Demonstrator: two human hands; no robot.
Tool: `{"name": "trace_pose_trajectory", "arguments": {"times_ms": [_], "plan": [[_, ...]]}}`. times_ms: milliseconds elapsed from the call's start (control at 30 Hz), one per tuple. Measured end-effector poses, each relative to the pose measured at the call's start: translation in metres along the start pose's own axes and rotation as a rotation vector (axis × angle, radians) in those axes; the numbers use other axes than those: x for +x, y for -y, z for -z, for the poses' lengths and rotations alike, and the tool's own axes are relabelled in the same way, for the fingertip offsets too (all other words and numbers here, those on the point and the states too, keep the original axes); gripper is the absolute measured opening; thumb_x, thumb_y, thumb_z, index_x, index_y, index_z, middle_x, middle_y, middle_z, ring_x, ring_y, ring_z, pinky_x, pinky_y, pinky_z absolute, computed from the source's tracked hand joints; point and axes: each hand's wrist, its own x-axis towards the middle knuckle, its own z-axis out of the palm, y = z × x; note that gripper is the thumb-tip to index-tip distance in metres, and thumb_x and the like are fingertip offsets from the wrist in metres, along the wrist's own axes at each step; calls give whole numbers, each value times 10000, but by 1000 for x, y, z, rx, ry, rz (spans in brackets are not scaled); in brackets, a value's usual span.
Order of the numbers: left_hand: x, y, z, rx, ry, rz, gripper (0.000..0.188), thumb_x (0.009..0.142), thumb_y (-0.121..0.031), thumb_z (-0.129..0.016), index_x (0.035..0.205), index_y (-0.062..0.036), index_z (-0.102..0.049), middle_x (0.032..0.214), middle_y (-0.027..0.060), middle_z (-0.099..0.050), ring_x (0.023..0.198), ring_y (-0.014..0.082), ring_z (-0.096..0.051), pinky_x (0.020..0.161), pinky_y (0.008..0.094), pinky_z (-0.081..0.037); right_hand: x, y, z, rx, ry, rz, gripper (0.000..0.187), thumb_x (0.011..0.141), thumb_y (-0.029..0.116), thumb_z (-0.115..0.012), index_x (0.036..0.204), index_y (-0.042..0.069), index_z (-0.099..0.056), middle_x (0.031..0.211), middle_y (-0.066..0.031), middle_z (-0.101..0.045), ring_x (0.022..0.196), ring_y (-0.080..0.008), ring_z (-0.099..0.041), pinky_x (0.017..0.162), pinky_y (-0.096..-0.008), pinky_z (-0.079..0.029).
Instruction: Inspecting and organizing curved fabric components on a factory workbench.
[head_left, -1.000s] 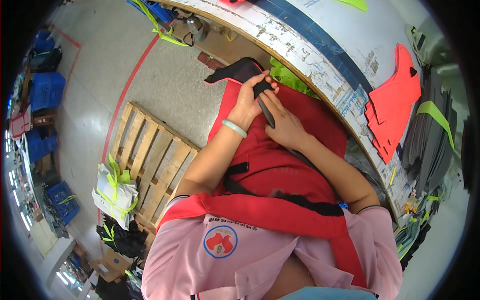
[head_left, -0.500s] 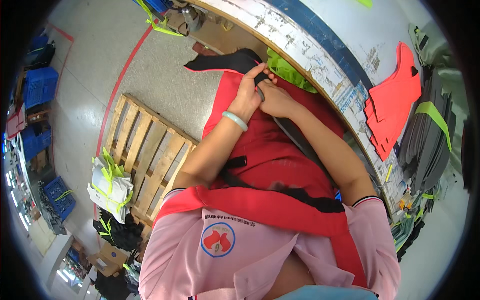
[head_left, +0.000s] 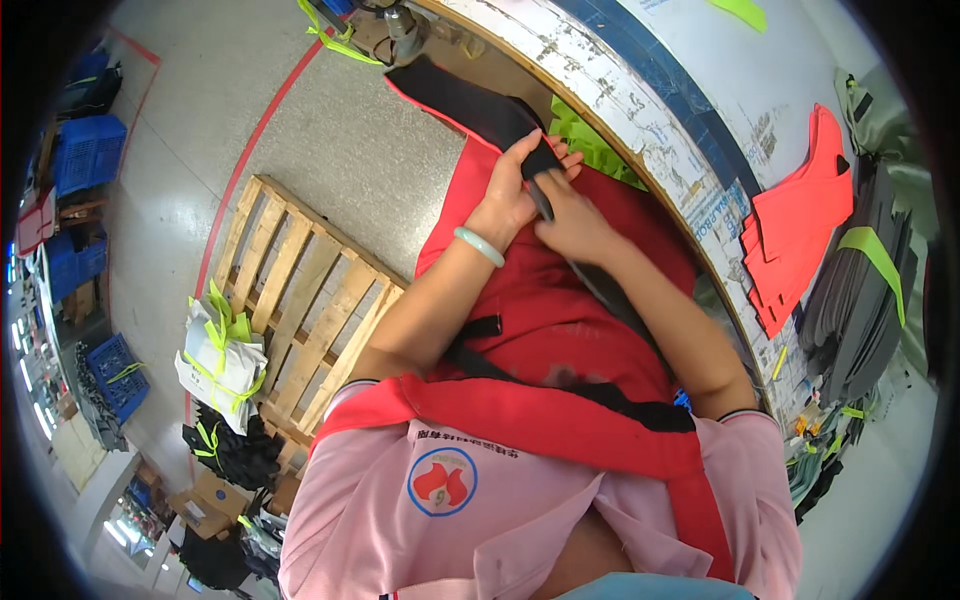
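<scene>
A black fabric strip [head_left: 475, 108] with a red underside stretches from my hands toward the upper left, its far end hanging loose. My left hand [head_left: 515, 185], a pale green bangle on its wrist, grips the strip with the thumb on top and fingers underneath. Close beside it, my right hand [head_left: 580, 222] has its fingers closed on the near end of the same strip, where a dark grey edge shows between the hands. Another dark length [head_left: 610, 295] runs below my right forearm over the red apron [head_left: 540, 320]; whether it joins the strip is hidden.
To the right curves a worn white table [head_left: 640, 150] bearing red cut pieces [head_left: 795, 220] and stacked grey pieces [head_left: 860, 280]. Bright green material [head_left: 595, 150] shows under its edge. A wooden pallet [head_left: 310, 300] and a tied white bundle [head_left: 220, 365] lie at left.
The strip's loose end has swung up and lies straighter, with more of its black face showing. My right hand has drawn slightly down and away from my left. The whole view has shifted a little.
</scene>
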Motion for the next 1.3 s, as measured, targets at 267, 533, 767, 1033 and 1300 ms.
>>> {"name": "trace_pose_trajectory", "arguments": {"times_ms": [267,533,767,1033,1300], "plan": [[16,-2,-1,-28,23,-70,135,870,-98,-606,958,1,-580,756,62,-558,712,209,-566,729,401,-541,32,-1,20,-137,242,-105,334,778,133,-527,1086,9,-485,1140,-234,-558,1036,-428,-567,843,-509,-471],[3,6,-1,22,81,-92,216,874,-105,-562,1044,24,-533,787,83,-558,764,232,-570,824,408,-530,-20,5,9,-118,41,-69,679,727,96,-565,1373,82,-355,1445,-208,-348,1127,-443,-512,854,-499,-478],[-9,-5,-3,-27,38,6,266,917,-223,-577,1036,14,-559,847,100,-598,885,298,-620,832,423,-531,-22,-1,-7,-25,19,-48,465,746,92,-552,1197,71,-436,1295,-239,-475,1124,-454,-507,879,-493,-458],[5,-3,1,-62,73,-32,229,861,-98,-594,1058,13,-555,754,85,-560,703,240,-562,730,410,-523,14,-1,4,-55,114,-76,387,748,105,-549,1117,14,-474,1235,-269,-496,1076,-440,-537,868,-496,-455],[2,6,2,-42,123,-19,178,859,-115,-595,987,-8,-533,797,118,-579,777,267,-600,789,427,-543,4,-9,2,-64,54,-39,724,709,82,-559,1401,91,-347,1470,-243,-300,1227,-429,-448,900,-477,-451]]}}
